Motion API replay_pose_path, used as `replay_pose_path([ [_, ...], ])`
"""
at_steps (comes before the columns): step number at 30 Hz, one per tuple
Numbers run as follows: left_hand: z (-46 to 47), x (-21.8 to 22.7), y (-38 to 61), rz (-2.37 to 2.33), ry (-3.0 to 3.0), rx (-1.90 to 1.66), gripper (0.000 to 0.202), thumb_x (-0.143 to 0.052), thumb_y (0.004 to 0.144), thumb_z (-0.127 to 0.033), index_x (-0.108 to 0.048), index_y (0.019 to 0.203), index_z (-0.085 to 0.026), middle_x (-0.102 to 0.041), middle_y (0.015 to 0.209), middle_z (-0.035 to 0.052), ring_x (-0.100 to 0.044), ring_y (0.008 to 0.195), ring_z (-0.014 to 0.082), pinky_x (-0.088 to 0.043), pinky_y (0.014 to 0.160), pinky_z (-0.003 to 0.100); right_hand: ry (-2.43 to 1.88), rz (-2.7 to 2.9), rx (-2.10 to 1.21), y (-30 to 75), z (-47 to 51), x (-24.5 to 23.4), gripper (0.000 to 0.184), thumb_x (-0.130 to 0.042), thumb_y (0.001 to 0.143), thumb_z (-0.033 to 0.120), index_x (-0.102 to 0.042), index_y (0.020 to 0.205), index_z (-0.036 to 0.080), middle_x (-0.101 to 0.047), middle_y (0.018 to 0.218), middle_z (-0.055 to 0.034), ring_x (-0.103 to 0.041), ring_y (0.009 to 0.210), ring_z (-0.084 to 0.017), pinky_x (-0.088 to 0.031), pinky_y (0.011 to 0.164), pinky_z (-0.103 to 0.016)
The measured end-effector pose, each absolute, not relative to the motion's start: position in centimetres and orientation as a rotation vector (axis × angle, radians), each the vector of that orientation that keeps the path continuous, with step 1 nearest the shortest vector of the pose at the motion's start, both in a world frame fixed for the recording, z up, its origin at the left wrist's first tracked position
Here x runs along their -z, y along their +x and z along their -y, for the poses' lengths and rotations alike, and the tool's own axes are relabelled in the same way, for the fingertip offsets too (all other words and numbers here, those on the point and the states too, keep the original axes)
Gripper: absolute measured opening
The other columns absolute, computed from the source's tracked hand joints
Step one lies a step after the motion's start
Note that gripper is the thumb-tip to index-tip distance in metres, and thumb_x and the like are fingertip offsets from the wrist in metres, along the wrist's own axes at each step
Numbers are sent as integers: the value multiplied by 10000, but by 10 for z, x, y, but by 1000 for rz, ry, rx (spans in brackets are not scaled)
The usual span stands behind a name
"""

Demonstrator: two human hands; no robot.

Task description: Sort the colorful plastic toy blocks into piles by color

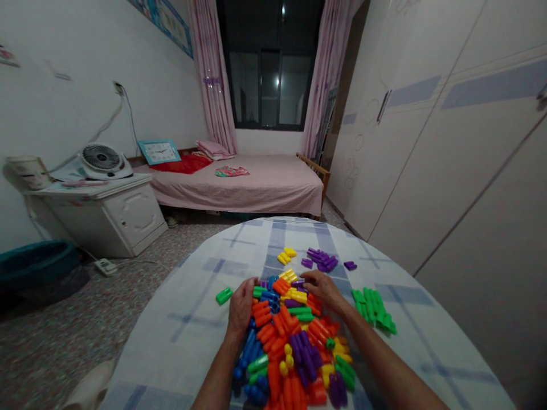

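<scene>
A heap of plastic building blocks [280,324], tube-shaped and in orange, blue, yellow, green and purple, lies on the table in front of me. My left hand [241,306] rests against the heap's left side, fingers loosely curved beside blue and green blocks, with nothing plainly held. At the heap's far right edge, my right hand [323,289] has its thumb and fingertips closed around a purple building block [298,283]. Beyond the hands lie a purple group [322,259] and a few yellow blocks [286,255]. Green blocks [374,309] sit together to the right.
A checked cloth covers the round-edged table [188,319]. One green block [224,295] lies left of my left hand. Farther off are a bed [273,182], a white cabinet [132,219] with a fan [102,159], a teal basin [38,259] and a wardrobe [427,171].
</scene>
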State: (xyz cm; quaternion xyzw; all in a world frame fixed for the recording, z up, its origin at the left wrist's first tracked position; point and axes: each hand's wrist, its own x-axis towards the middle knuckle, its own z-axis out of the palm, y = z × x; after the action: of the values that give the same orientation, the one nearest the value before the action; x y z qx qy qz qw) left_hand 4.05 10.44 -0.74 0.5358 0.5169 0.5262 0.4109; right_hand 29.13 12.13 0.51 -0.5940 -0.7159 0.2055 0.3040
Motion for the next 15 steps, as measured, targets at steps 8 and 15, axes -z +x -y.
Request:
replay_pose_path([
  [8, -106, 11, 40, -1304, 1361, -1332, 451, -401, 858, -506, -655, 963, -149, -694, 928, 59, -616, 901, 207, -463, 823, 317, -1668, 1852, -429, 304, -120, -6, 257, -493, 756, 329, -679, 840, 175, -672, 794, -35, -596, 737, -175, -436, 697, -282],
  [15, -106, 11, 40, -1295, 1360, -1325, 450, -400, 860, -504, -648, 985, -150, -687, 925, 55, -612, 879, 199, -463, 795, 304, -1790, 1501, -128, 336, -118, -14, 405, -439, 765, 371, -623, 1024, 121, -631, 1001, -130, -580, 905, -232, -433, 832, -376],
])
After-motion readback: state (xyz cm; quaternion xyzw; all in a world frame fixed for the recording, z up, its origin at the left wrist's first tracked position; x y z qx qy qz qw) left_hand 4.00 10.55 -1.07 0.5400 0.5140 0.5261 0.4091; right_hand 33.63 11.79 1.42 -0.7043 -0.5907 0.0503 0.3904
